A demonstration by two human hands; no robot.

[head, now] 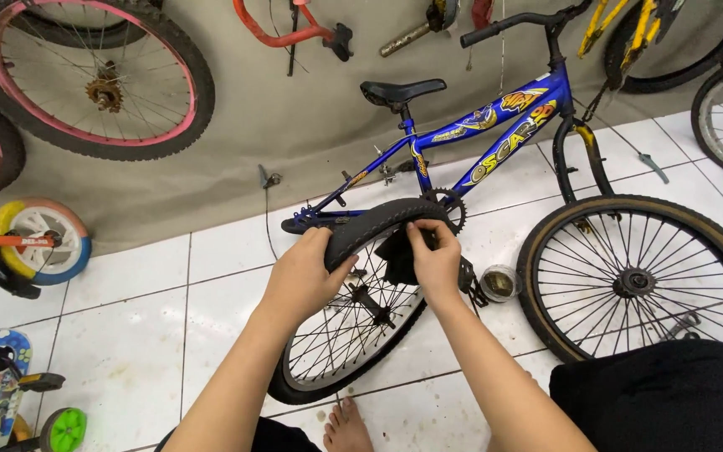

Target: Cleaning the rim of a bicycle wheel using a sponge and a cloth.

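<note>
A small spoked bicycle wheel (353, 335) stands upright on the tiled floor in front of me, its black tyre (378, 222) pulled partly off the rim at the top. My left hand (303, 272) grips the lifted tyre from the left. My right hand (435, 261) pinches the tyre's right side together with a dark piece of rubber, perhaps the inner tube. A blue children's bicycle (495, 138) stands just behind the wheel, with no rear wheel fitted.
The blue bike's front wheel (638, 280) sits at the right. A small round tin (499, 283) lies on the floor. A pink-rimmed wheel (98, 79) leans on the wall. Toy bikes (27, 243) are at the left. My bare foot (346, 427) is below.
</note>
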